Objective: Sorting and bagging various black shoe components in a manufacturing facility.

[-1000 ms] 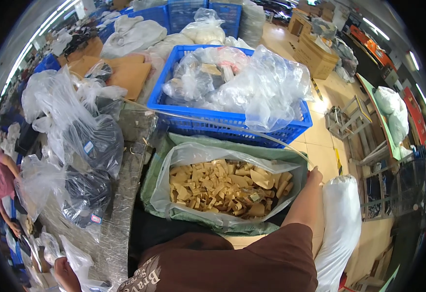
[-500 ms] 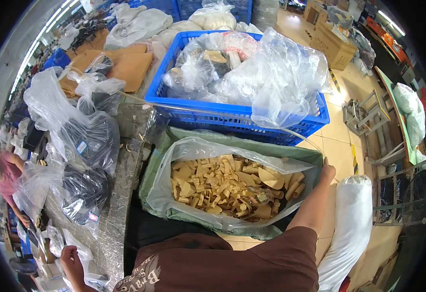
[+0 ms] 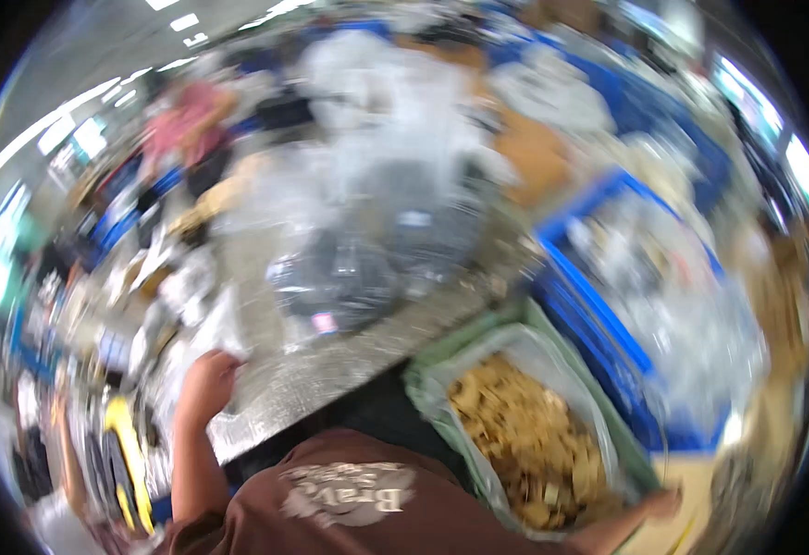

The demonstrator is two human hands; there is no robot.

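My left hand (image 3: 210, 387) hovers over the near left part of the grey worktable (image 3: 304, 377), fingers curled together and blurred. What it holds, if anything, cannot be made out. Low on the right, my right hand (image 3: 663, 504) is closed around a thin pale strap (image 3: 666, 453), which shows faintly above it. Beside that forearm stands a green sack (image 3: 532, 324) with a clear plastic liner. Many tan cut scraps (image 3: 529, 435) fill it. Clear bags of dark goods (image 3: 339, 282) sit on the table beyond my left hand.
A blue crate (image 3: 599, 319) full of clear plastic bags (image 3: 710, 342) stands right of the sack. Brown cardboard (image 3: 529, 153) and white sacks (image 3: 552, 92) lie at the back. A person in a pink top (image 3: 187, 129) is at the far left. Loose plastic (image 3: 187, 287) covers the table's left side.
My view has swung left, so the sack and crate now appear farther right. My left hand has come up over the table edge. The right hand stays near the sack's end.
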